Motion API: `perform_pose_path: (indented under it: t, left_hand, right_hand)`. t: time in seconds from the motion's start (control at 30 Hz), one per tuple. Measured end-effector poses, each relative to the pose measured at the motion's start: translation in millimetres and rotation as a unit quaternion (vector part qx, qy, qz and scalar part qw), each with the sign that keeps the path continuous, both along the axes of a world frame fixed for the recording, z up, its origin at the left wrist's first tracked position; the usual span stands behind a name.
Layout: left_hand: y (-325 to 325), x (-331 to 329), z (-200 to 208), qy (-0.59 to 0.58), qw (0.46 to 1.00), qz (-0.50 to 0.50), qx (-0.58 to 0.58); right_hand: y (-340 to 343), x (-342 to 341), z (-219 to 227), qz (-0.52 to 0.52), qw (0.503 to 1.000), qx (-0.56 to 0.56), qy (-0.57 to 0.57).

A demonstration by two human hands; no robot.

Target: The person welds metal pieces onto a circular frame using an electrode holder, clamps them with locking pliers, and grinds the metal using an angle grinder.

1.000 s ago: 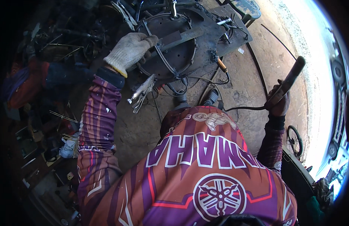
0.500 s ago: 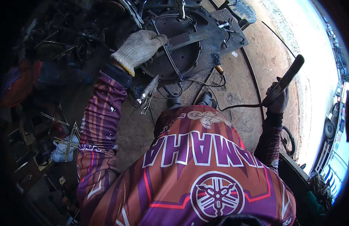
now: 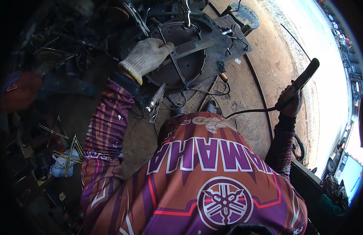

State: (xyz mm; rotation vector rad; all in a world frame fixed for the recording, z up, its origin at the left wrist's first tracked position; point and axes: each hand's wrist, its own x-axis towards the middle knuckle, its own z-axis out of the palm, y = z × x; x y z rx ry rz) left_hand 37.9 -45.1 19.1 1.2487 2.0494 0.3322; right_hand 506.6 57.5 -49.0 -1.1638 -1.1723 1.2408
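My left hand, in a whitish knit glove with a yellow cuff edge, is closed around the near-left end of a flat metal bar. That bar lies across a round metal ring frame on a dark steel worktable, crossing a thin rod. Out to the right, my right hand grips a black welding electrode holder. A thin dark electrode sticks out from its far end, and a cable trails from its near end.
Locking pliers clamp the table's near edge; other clamps sit at its far side. A copper-coloured cable connector and looped cables hang below the table. Bundled thin rods and dark clutter lie left. A stool-like seat stands far right.
My view has shifted slightly. The electrode holder in my right hand has moved a little to the right. My left hand stays on the flat bar.
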Motion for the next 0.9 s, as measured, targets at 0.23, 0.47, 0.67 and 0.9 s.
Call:
perform_pose_path:
  t: [0.23,0.47,0.67,0.9]
  left_hand:
    - [-5.1,-2.0,-4.1,0.104,0.974,-0.151,0.132]
    - [0.6,-6.2,-9.2,0.206,0.942,-0.224,0.141]
    - [-3.9,-4.5,-6.2,0.120,0.968,-0.164,0.149]
    - [1.9,-3.1,-7.3,0.026,0.997,-0.030,0.069]
  right_hand:
    - [-5.3,-4.6,-13.6,0.021,1.000,0.003,0.015]
    - [-20.4,-15.8,-14.3,0.016,1.000,-0.016,-0.014]
    - [-17.5,-6.9,-8.4,0.057,0.998,-0.022,0.001]
    - [75.6,9.9,39.0,0.000,0.966,0.185,-0.181]
